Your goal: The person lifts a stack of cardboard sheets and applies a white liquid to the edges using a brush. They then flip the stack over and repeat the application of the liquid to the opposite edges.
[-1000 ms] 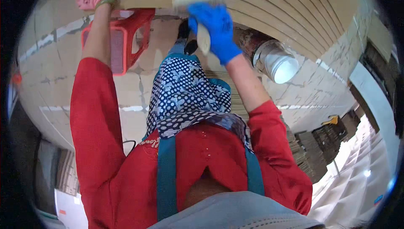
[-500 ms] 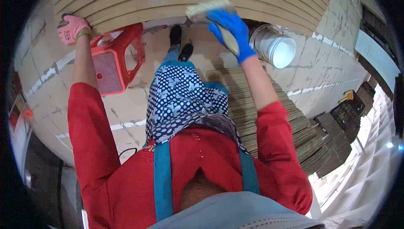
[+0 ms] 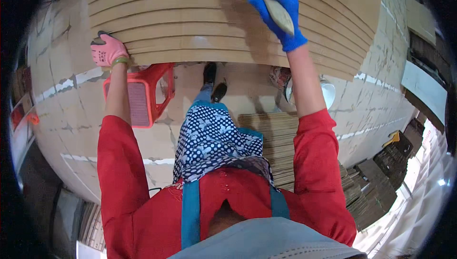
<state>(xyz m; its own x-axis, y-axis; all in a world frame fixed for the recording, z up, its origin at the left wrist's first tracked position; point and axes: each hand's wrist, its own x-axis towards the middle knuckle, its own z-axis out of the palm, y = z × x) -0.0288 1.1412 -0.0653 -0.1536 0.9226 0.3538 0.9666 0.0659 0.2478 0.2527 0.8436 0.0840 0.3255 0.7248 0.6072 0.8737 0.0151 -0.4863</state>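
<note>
The pink-gloved left hand point(image 3: 108, 51) curls at overlapped tan cardboard sheets' point(image 3: 190, 26) edge (pinching or not, I cannot tell); beyond, the blue-gloved right hand point(image 3: 288, 7) closes round a wide, wooden-handled brush point(image 3: 279, 15) over them. A hard drag could skew loosely held layers.

Workshop point(image 3: 71, 121) interior, worn floor crossed by white lines point(image 3: 64, 86), cardboard sheets point(image 3: 166, 21) overlapping in rows, stacked flat board point(image 3: 271, 135) nearby, a white bucket point(image 3: 328, 94), a polka-dot work apron point(image 3: 214, 130).

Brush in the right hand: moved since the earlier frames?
Yes. Against the red stool, the brush has moved forward, away from the wearer, from the near edge of the cardboard to farther in over it.
</note>
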